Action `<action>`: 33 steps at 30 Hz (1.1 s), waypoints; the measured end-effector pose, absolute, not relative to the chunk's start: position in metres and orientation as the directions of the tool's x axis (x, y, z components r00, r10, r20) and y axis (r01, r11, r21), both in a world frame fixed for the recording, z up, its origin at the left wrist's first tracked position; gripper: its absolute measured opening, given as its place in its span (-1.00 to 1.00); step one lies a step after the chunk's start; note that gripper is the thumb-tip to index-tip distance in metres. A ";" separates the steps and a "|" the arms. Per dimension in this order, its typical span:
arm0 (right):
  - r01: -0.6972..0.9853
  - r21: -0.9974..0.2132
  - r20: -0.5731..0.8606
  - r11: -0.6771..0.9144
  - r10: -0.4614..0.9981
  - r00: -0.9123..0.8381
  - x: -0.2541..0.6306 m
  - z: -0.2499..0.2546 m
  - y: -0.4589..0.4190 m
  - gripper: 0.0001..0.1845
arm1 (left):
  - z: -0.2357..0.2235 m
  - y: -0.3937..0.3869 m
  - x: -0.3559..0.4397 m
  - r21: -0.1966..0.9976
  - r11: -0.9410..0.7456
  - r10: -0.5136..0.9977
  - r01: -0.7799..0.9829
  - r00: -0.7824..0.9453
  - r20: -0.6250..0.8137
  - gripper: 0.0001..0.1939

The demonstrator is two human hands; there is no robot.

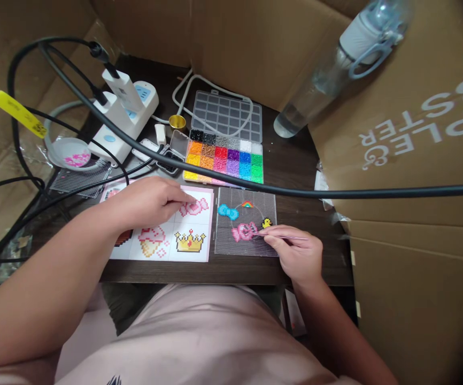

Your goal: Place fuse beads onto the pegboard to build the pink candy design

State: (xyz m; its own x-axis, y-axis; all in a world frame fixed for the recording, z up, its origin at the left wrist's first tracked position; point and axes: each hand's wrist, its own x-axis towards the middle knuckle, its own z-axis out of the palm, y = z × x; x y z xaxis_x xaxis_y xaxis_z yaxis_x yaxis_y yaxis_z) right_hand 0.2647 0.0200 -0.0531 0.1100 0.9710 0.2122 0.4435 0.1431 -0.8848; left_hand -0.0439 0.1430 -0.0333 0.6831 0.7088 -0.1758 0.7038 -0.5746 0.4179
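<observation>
My left hand (151,202) lies on a printed pattern sheet (163,235), its forefinger pointing at a pink candy picture (194,207). The sheet also shows an ice-cream cone and a gold crown. My right hand (295,255) holds thin pink tweezers (274,235), whose tip touches a pink bead figure (243,231) on the clear pegboard (251,247). A blue bow, a small rainbow and a yellow chick made of beads also sit on the pegboard.
A bead box (225,156) with sorted colours stands open behind the pegboard. A thick black cable (336,192) crosses in front. A power strip (123,115), a small dish of pink beads (71,154), a water bottle (336,69) and cardboard walls (416,160) surround the dark table (295,171).
</observation>
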 end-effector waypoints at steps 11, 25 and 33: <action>0.443 -0.881 0.228 0.165 0.969 0.093 0.267 -0.055 0.019 -0.87 | -0.036 0.143 -0.046 0.412 -0.582 0.706 0.702 0.687 -0.172 -0.57; 0.385 -0.915 0.197 0.122 0.967 0.162 0.270 -0.059 0.016 -0.94 | -0.033 0.143 -0.045 0.404 -0.569 0.716 0.716 0.673 -0.184 -0.59; 0.282 -0.946 0.230 0.160 0.944 0.235 0.285 -0.051 0.035 -0.92 | -0.029 0.139 -0.044 0.508 -0.553 0.708 0.660 0.694 -0.129 -0.65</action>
